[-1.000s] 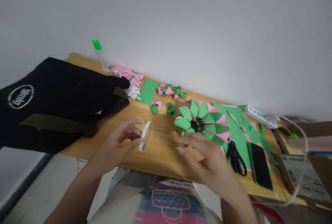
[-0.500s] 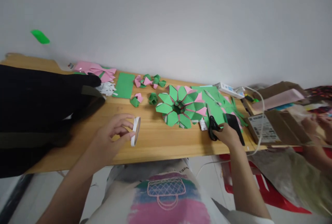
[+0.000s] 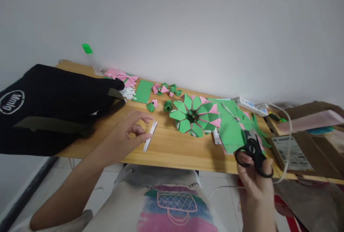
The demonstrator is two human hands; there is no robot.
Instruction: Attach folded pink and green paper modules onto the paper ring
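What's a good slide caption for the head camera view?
Left hand pinches a white tape roll while right hand lifts black scissors beside a green-and-pink paper wreath on a wooden table.

Plain white wall (image 3: 188, 17) behind, bare, evenly and softly lit, no hard shadows. Light wooden tabletop (image 3: 172, 149) set right against the wall, running left to right with grain along its length, front edge nearest the camera. Pale tiled floor (image 3: 16, 174) below at left, edged by a dark strip (image 3: 27, 192) angling toward the lower left corner.
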